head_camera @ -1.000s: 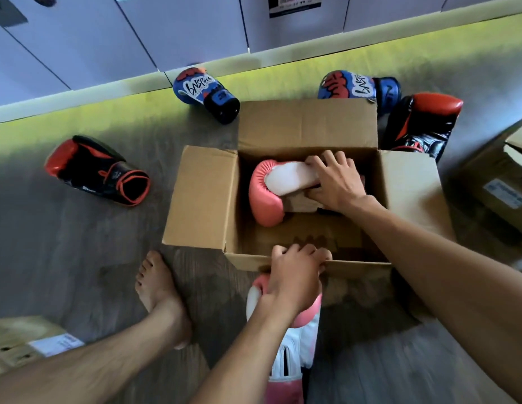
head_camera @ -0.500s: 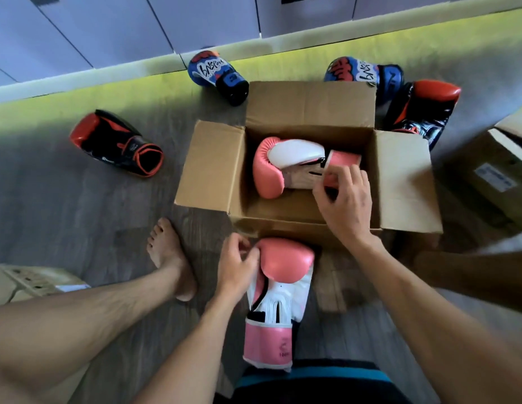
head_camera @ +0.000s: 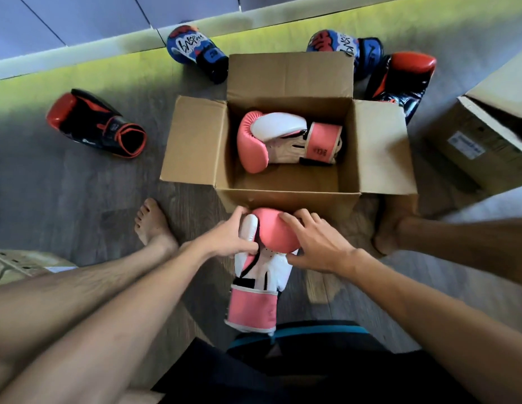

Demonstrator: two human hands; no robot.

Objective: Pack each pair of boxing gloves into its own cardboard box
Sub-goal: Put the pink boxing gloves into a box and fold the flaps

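An open cardboard box (head_camera: 195,141) sits on the floor with its flaps spread. One pink and white boxing glove (head_camera: 283,141) lies on its side inside it. The matching second pink glove (head_camera: 265,266) lies on the floor just in front of the box, cuff toward me. My left hand (head_camera: 229,236) grips its left side at the thumb. My right hand (head_camera: 315,243) holds its padded top from the right.
A black and red glove (head_camera: 96,123) lies at the left, another (head_camera: 402,77) behind the box's right flap. Two blue patterned gloves (head_camera: 195,51) (head_camera: 347,48) lie near the wall. Another cardboard box (head_camera: 481,135) stands at right, one (head_camera: 17,263) at lower left. My bare feet flank the box.
My right hand has left the glove inside the box and come down onto the second pink glove. My left hand has tightened its hold on that glove.
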